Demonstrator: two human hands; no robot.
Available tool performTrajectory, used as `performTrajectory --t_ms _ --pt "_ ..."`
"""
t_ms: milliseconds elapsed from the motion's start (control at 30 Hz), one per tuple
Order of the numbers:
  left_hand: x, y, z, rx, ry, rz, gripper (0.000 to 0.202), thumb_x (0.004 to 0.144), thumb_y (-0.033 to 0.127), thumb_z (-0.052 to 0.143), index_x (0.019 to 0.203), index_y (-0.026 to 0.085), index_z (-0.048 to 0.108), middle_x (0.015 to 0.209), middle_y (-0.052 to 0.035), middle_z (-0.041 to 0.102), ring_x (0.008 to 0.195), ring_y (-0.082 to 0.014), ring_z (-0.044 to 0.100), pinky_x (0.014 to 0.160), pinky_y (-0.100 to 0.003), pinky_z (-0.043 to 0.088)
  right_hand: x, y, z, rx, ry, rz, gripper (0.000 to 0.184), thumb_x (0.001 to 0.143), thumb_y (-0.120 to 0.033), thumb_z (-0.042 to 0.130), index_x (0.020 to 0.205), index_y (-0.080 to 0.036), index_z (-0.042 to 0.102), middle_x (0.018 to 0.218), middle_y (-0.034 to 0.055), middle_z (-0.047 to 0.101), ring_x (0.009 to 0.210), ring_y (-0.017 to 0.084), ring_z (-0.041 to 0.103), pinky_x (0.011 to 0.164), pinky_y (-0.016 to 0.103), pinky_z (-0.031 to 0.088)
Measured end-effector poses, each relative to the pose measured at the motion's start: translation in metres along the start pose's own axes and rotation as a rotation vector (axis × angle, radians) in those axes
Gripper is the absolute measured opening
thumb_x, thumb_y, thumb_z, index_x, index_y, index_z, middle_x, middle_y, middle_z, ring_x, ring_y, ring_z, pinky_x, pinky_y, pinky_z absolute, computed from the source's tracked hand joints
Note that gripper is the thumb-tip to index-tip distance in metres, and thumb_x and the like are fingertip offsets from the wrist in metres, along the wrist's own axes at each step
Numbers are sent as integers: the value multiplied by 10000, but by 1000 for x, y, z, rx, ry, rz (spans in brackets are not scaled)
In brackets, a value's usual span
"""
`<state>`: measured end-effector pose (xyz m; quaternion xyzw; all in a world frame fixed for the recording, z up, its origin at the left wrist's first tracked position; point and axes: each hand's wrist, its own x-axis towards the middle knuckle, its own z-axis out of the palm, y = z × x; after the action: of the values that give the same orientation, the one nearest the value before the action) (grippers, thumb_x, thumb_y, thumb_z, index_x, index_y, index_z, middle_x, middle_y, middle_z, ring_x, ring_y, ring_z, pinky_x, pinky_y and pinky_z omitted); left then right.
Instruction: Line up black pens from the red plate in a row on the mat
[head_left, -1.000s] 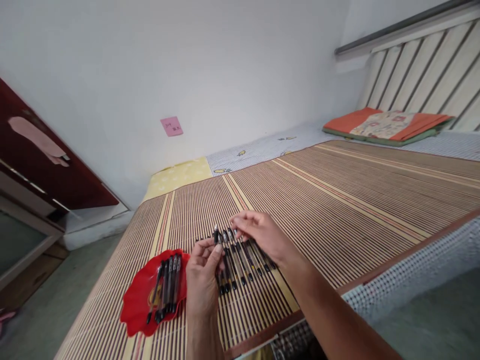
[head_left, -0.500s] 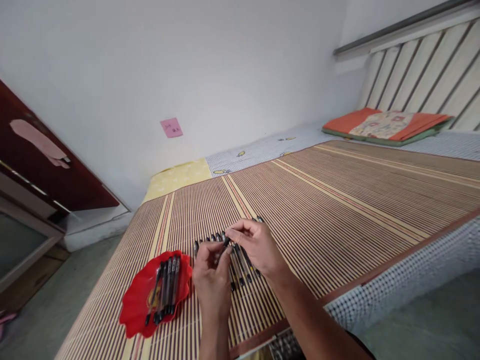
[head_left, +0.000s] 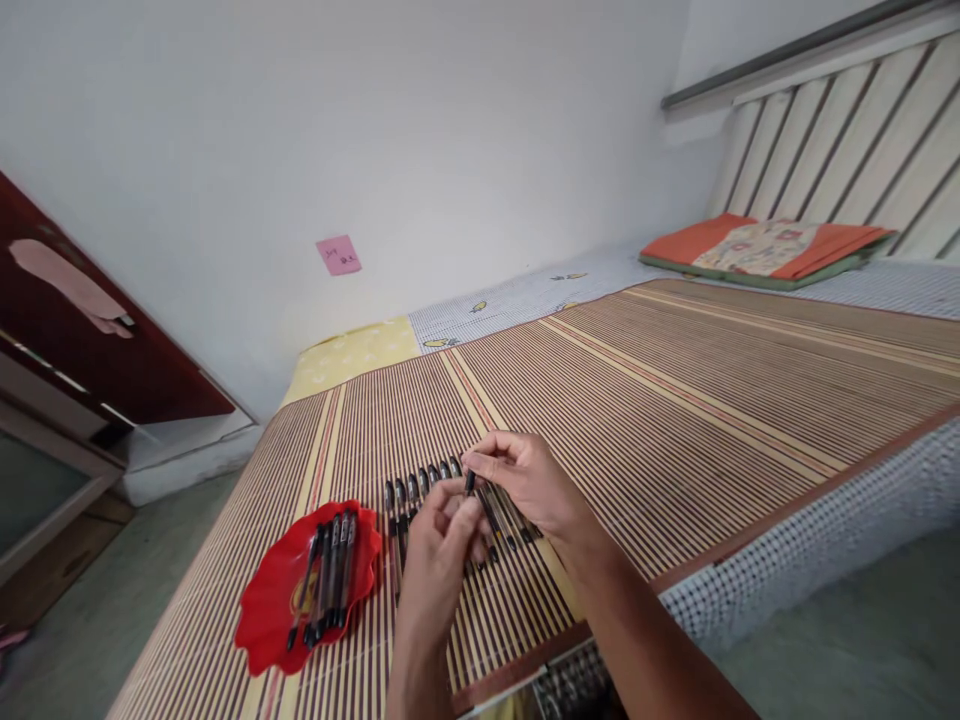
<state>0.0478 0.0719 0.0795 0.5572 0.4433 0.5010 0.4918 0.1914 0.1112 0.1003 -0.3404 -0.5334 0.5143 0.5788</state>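
Note:
A black-capped pen (head_left: 470, 482) stands nearly upright between my two hands. My right hand (head_left: 529, 485) pinches its top end with thumb and fingertips. Lower down, the curled fingers of my left hand (head_left: 442, 545) close around it; the pen's lower part is hidden there. A row of several pens (head_left: 413, 489) lies side by side on the striped mat (head_left: 600, 450), caps pointing at the wall, partly covered by my hands. To the left, a red scalloped plate (head_left: 262, 610) holds several more black pens (head_left: 334, 570).
Folded orange and green bedding (head_left: 765, 250) lies at the far right by the white slatted headboard (head_left: 847, 140). A pink note (head_left: 338, 255) is stuck on the wall. The mat's brown front edge (head_left: 750, 525) runs close to my right forearm.
The pen in my hands has turned from slanted to nearly upright. Both hands have shifted slightly to the right, uncovering more of the pen row's left end.

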Motion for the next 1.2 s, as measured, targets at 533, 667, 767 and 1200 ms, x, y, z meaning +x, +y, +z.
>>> performTrajectory --t_ms 533,667,767,1200 --pt "1 -7 6 112 186 49 297 838 422 737 806 218 525 584 88 493 483 -88 467 484 -199 375 3 6 -4 -12 109 18 259 735 -419 803 739 -179 706 695 -8 647 673 130 580 665 272 480" --pt "-1 -7 1 13 -48 -15 372 967 509 543 788 185 581 610 37 554 522 -97 503 524 -211 403 2 5 -5 17 70 35 287 745 -454 800 770 -180 722 708 -7 656 675 128 584 668 271 483" --pt "0 -7 1 -2 -1 -20 331 927 515 614 881 188 590 654 52 541 518 -84 459 495 -197 381 2 5 -4 10 53 40 265 750 -435 793 756 -180 723 709 -7 666 684 128 595 687 272 494" --pt "1 -8 -1 -86 -61 -47 317 963 501 598 919 187 586 600 67 518 504 -72 440 488 -180 342 1 5 -10 61 -109 102 194 813 -368 748 891 -194 786 851 29 748 803 151 674 815 309 528"
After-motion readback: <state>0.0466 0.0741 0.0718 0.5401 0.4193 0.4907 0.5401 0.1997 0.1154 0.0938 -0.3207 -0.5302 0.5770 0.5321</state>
